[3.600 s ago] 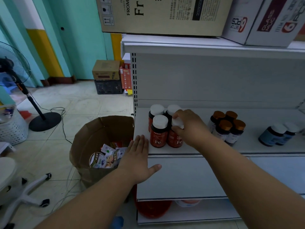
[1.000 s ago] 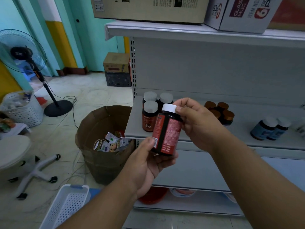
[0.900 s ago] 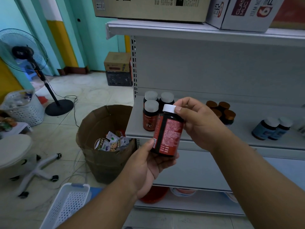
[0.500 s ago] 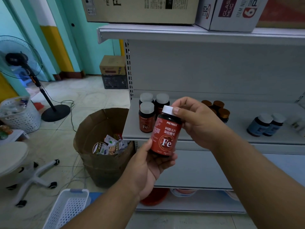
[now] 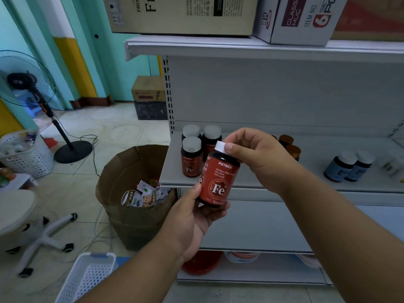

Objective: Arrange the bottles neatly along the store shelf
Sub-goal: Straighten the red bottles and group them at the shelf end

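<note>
A red label with white "Fe" lettering and a white cap are shown on the dark held bottle [image 5: 218, 180]. The same red labels are carried by three shelved bottles [image 5: 191, 158], capped in pale grey. Amber-brown caps are seen on the dark bottles [image 5: 290, 145] behind, and blue labels with whitish caps on two further bottles [image 5: 347, 167]. The shelf [image 5: 284, 184] is painted pale grey — the wall [image 5: 72, 29] turquoise with a yellow band. A white basket [image 5: 87, 278] is patterned with small holes; the paper bag [image 5: 131, 215] is brown.
</note>
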